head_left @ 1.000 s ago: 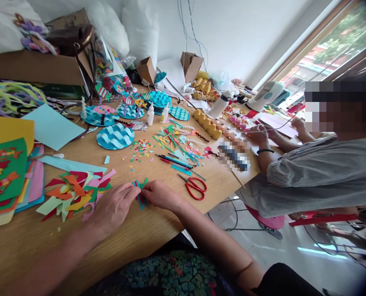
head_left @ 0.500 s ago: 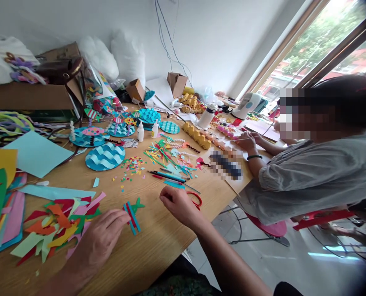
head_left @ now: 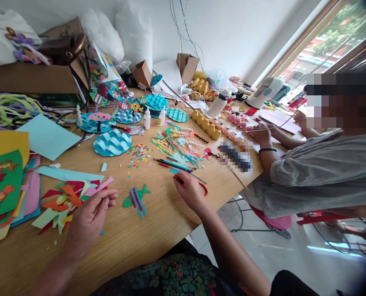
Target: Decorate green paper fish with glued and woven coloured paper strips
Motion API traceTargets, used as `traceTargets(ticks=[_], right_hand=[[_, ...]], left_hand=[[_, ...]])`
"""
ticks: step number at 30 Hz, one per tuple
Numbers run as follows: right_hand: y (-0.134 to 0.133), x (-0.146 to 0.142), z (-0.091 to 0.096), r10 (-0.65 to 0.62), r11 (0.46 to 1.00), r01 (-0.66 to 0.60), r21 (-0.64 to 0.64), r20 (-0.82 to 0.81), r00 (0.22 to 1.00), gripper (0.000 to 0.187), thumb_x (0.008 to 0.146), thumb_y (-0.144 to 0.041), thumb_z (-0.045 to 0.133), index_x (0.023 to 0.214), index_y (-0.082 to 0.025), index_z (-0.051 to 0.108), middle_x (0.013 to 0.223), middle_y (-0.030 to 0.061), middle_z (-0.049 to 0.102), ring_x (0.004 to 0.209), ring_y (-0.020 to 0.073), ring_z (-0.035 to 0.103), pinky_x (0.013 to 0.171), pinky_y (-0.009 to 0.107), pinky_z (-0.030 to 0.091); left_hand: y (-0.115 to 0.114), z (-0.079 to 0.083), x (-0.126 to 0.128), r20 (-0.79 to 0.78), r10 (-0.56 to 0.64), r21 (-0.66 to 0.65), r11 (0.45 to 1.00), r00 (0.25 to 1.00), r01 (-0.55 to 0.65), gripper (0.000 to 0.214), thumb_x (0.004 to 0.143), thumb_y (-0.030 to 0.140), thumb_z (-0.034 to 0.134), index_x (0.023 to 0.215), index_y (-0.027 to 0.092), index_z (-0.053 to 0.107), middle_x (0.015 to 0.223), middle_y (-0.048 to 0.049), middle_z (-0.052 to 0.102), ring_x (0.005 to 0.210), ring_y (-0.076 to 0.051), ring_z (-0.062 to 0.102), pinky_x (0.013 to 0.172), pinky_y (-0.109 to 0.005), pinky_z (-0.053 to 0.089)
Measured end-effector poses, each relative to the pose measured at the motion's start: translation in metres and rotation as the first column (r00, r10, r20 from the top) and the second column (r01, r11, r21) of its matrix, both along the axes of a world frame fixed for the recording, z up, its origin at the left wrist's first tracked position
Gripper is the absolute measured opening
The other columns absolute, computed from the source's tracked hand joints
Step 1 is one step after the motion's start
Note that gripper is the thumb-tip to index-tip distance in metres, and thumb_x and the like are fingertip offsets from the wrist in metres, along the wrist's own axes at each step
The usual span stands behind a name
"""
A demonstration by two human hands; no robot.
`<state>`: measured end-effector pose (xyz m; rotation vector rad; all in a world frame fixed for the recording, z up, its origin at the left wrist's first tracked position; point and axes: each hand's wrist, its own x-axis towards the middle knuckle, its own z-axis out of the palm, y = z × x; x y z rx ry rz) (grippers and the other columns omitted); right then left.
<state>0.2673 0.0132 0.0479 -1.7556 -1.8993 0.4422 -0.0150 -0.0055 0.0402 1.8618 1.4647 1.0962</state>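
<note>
A green paper fish [head_left: 127, 202] lies flat on the wooden table, crossed by narrow blue and red paper strips [head_left: 140, 202] whose ends stick out past its body. Left of the fish, apart from it, is my left hand [head_left: 92, 211], thumb and fingers pressed together with nothing visible in them. My right hand [head_left: 190, 190] is curled over the table to the right of the fish; its fingertips are hidden, so what it pinches, if anything, does not show. Beside it the red handle of scissors [head_left: 204, 188] peeks out, mostly covered by the hand.
Paper offcuts [head_left: 68, 197] are heaped at left near coloured sheets [head_left: 4, 181]. Pens [head_left: 173, 165], thin paper strips [head_left: 167, 142], glue bottles [head_left: 147, 119] and a wavy blue disc [head_left: 112, 143] lie farther back. A co-worker [head_left: 312, 164] sits at the right, hands over the table.
My left hand has let go of the strips and drawn back left, uncovering the fish's head. My right hand stays curled by the scissors. The view has shifted slightly.
</note>
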Motion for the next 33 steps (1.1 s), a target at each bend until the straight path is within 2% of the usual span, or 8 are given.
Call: traceTargets(ticks=[4, 9, 15, 18, 21, 28, 33], right_hand=[[0.002, -0.001, 0.002, 0.019, 1.000, -0.019, -0.016, 0.024, 1.000, 0.014, 0.079, -0.013, 0.046, 0.079, -0.018, 0.059, 0.076, 0.0034, 0.062, 0.069, 0.0130, 0.054, 0.064, 0.023, 0.038], [-0.002, -0.008, 0.000, 0.124, 0.991, -0.124, -0.039, 0.005, 0.992, 0.014, 0.079, -0.011, 0.046, 0.077, -0.018, 0.058, 0.075, 0.0024, 0.062, 0.068, 0.0119, 0.054, 0.063, 0.021, 0.037], [-0.007, -0.012, -0.002, 0.147, 0.986, -0.148, -0.071, -0.013, 0.989, 0.015, 0.078, -0.008, 0.047, 0.077, -0.017, 0.059, 0.080, 0.0038, 0.062, 0.074, 0.0133, 0.055, 0.066, 0.023, 0.038], [-0.007, -0.011, -0.001, 0.147, 0.986, -0.148, -0.079, -0.017, 0.989, 0.015, 0.077, -0.008, 0.046, 0.078, -0.017, 0.059, 0.078, 0.0034, 0.062, 0.071, 0.0127, 0.054, 0.065, 0.023, 0.038], [-0.006, -0.008, -0.002, 0.133, 0.988, -0.133, -0.084, -0.005, 0.991, 0.015, 0.077, -0.009, 0.047, 0.078, -0.018, 0.059, 0.075, 0.0024, 0.062, 0.067, 0.0119, 0.053, 0.063, 0.022, 0.037], [0.003, 0.008, 0.004, 0.044, 0.999, -0.041, -0.033, 0.070, 0.997, 0.015, 0.079, -0.012, 0.047, 0.076, -0.018, 0.061, 0.073, 0.0022, 0.062, 0.067, 0.0119, 0.053, 0.062, 0.021, 0.035], [0.019, 0.026, 0.009, -0.053, 0.998, 0.056, -0.025, 0.133, 0.990, 0.014, 0.078, -0.015, 0.049, 0.076, -0.017, 0.062, 0.071, 0.0027, 0.062, 0.066, 0.0126, 0.053, 0.062, 0.022, 0.035]], left_hand=[[0.002, -0.005, -0.001, -0.112, 0.011, 0.067, 0.998, 0.994, -0.004, 0.019, 0.084, 0.029, 0.043, 0.090, 0.019, 0.059, 0.079, -0.0021, 0.067, 0.067, -0.014, 0.064, 0.069, -0.027, 0.054], [0.001, -0.008, 0.000, -0.148, -0.042, 0.142, 0.988, 0.988, 0.063, 0.018, 0.084, 0.023, 0.042, 0.091, 0.019, 0.059, 0.078, -0.0018, 0.064, 0.068, -0.012, 0.062, 0.069, -0.024, 0.052], [0.000, -0.006, 0.002, -0.166, -0.044, 0.100, 0.993, 0.985, 0.062, 0.020, 0.084, 0.023, 0.039, 0.088, 0.019, 0.059, 0.079, -0.0021, 0.064, 0.069, -0.013, 0.061, 0.067, -0.024, 0.051], [-0.001, -0.005, 0.003, -0.169, -0.051, 0.093, 0.993, 0.984, 0.067, 0.021, 0.083, 0.023, 0.039, 0.087, 0.019, 0.059, 0.080, -0.0025, 0.065, 0.068, -0.013, 0.062, 0.066, -0.025, 0.051], [-0.001, -0.005, 0.003, -0.164, -0.081, 0.102, 0.990, 0.983, 0.099, 0.021, 0.083, 0.022, 0.038, 0.085, 0.019, 0.059, 0.079, -0.0024, 0.066, 0.066, -0.013, 0.062, 0.063, -0.023, 0.052], [-0.001, -0.005, 0.005, -0.187, -0.103, 0.222, 0.964, 0.977, 0.144, 0.018, 0.084, 0.020, 0.040, 0.085, 0.021, 0.059, 0.074, 0.0005, 0.067, 0.062, -0.011, 0.063, 0.059, -0.019, 0.051], [0.000, -0.008, 0.004, -0.190, -0.117, 0.217, 0.963, 0.975, 0.158, 0.018, 0.084, 0.017, 0.040, 0.085, 0.021, 0.058, 0.075, 0.0003, 0.067, 0.063, -0.011, 0.064, 0.060, -0.018, 0.051]])
